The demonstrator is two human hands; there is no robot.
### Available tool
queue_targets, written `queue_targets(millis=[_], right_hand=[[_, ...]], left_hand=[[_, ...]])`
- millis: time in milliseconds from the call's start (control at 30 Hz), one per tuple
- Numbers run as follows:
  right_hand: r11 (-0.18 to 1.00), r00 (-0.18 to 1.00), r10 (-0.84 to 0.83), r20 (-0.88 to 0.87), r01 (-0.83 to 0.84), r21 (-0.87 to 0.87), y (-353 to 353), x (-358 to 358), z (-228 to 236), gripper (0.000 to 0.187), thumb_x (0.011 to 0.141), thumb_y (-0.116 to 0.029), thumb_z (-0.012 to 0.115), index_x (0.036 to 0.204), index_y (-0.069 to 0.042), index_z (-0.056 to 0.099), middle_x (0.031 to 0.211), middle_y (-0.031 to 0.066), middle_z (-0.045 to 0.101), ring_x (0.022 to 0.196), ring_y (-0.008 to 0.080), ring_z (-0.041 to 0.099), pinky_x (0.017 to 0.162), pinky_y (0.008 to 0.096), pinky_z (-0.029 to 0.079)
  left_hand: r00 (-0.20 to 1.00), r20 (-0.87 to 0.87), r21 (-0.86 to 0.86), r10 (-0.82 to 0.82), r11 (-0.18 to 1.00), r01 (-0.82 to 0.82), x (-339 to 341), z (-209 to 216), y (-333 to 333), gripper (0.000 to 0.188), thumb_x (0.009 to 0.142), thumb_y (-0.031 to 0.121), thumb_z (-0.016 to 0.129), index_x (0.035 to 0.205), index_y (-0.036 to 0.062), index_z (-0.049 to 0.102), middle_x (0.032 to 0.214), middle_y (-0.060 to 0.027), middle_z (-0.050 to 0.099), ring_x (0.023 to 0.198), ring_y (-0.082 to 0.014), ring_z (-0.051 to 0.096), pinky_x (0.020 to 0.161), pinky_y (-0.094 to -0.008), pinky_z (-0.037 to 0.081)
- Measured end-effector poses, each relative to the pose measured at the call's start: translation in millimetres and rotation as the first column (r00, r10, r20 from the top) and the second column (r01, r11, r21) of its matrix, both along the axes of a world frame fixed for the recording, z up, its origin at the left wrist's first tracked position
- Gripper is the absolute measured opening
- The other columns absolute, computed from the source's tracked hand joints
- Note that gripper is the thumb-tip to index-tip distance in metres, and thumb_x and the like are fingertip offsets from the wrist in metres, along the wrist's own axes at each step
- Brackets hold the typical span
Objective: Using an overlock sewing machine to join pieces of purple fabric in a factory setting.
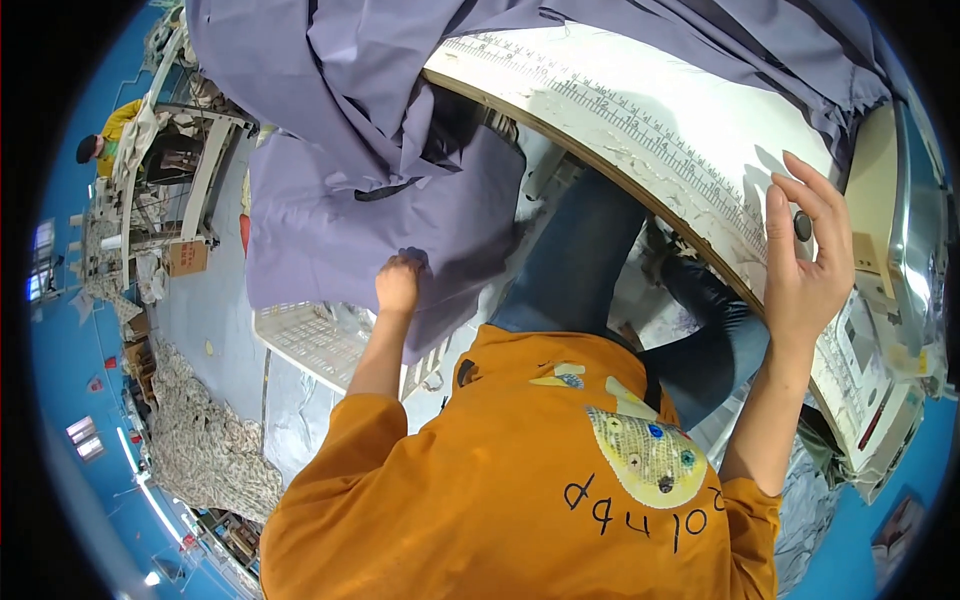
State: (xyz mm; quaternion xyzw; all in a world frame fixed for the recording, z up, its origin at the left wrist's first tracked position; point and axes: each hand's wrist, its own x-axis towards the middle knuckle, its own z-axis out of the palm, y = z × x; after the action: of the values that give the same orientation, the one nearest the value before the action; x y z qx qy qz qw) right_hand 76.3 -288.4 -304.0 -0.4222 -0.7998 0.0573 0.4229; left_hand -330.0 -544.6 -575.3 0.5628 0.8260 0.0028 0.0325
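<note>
Purple cloth (330, 225) hangs in a broad sheet at the left and drapes over a white plastic basket (310, 335). My left hand (400, 282) is closed on this cloth, its fingertips in shadow. More purple cloth is bunched above, along the far edge of a white work table (690, 110) with a printed ruler scale. Over the table's right part, my right hand (818, 235) is raised with thumb and fingers apart. A small dark round piece (802, 226) shows in the gap between them; whether the hand touches it I cannot tell.
A sewing machine (880, 330) stands at the right edge. My legs in jeans (570, 260) are below the table's curved edge. Left of me are patterned fabric (205, 430), a cardboard box (188, 257) and another workstation, with a person in yellow (118, 138) behind it.
</note>
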Motion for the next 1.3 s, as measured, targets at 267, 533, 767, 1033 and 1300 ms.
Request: queue_targets(millis=[267, 533, 767, 1033, 1300], right_hand=[[0.994, 0.996, -0.005, -0.091, -0.004, -0.105, 0.4, 0.0, -2.6, 0.011, 0.087, -0.009, 0.069, 0.095, -0.003, 0.072, 0.109, 0.0071, 0.068, 0.088, 0.0131, 0.064, 0.078, 0.0249, 0.051], [0.989, 0.995, -0.015, -0.102, -0.001, -0.151, -0.8, -3.3, -3.0, 0.011, 0.088, -0.009, 0.068, 0.096, -0.002, 0.071, 0.108, 0.0068, 0.068, 0.087, 0.0104, 0.063, 0.074, 0.0224, 0.054], [0.986, 0.995, -0.055, -0.080, 0.042, -0.162, -2.7, -1.6, -2.1, 0.012, 0.088, -0.011, 0.068, 0.096, -0.003, 0.071, 0.107, 0.0061, 0.069, 0.090, 0.0124, 0.065, 0.077, 0.0243, 0.055], [0.984, 0.993, -0.053, -0.103, 0.034, -0.175, -2.4, 0.5, -1.8, 0.012, 0.088, -0.012, 0.068, 0.096, -0.003, 0.071, 0.105, 0.0055, 0.069, 0.088, 0.0119, 0.065, 0.078, 0.0244, 0.055], [0.978, 0.983, -0.033, -0.182, -0.006, -0.207, -4.6, 0.5, -2.7, 0.011, 0.088, -0.009, 0.068, 0.095, -0.001, 0.070, 0.099, 0.0060, 0.069, 0.083, 0.0115, 0.065, 0.075, 0.0228, 0.053]], left_hand=[[0.904, -0.136, -0.263, -0.405, 0.895, 0.361, -31.5, 15.0, 33.3, 0.013, 0.078, 0.022, 0.062, 0.072, 0.0114, 0.067, 0.081, -0.0089, 0.067, 0.077, -0.0251, 0.066, 0.069, -0.0412, 0.052], [0.963, -0.255, 0.433, -0.090, 0.880, 0.197, -116.1, 109.9, 145.1, 0.019, 0.079, 0.025, 0.070, 0.087, 0.0075, 0.070, 0.079, -0.0113, 0.068, 0.069, -0.0282, 0.067, 0.061, -0.0373, 0.053], [0.902, 0.027, 0.169, -0.430, 0.892, 0.420, -25.1, 75.6, 75.5, 0.077, 0.061, 0.025, 0.081, 0.132, 0.0142, 0.054, 0.143, -0.0164, 0.043, 0.133, -0.0351, 0.039, 0.108, -0.0524, 0.031], [0.907, -0.129, -0.171, -0.401, 0.910, 0.378, 24.5, -14.0, -37.7, 0.070, 0.063, 0.023, 0.080, 0.129, 0.0223, 0.059, 0.155, -0.0062, 0.026, 0.144, -0.0309, 0.022, 0.114, -0.0526, 0.024], [0.904, 0.027, 0.069, -0.426, 0.903, 0.424, 21.5, -13.1, -30.6, 0.025, 0.073, 0.019, 0.070, 0.097, 0.0222, 0.074, 0.137, -0.0028, 0.049, 0.133, -0.0296, 0.038, 0.109, -0.0473, 0.034]])
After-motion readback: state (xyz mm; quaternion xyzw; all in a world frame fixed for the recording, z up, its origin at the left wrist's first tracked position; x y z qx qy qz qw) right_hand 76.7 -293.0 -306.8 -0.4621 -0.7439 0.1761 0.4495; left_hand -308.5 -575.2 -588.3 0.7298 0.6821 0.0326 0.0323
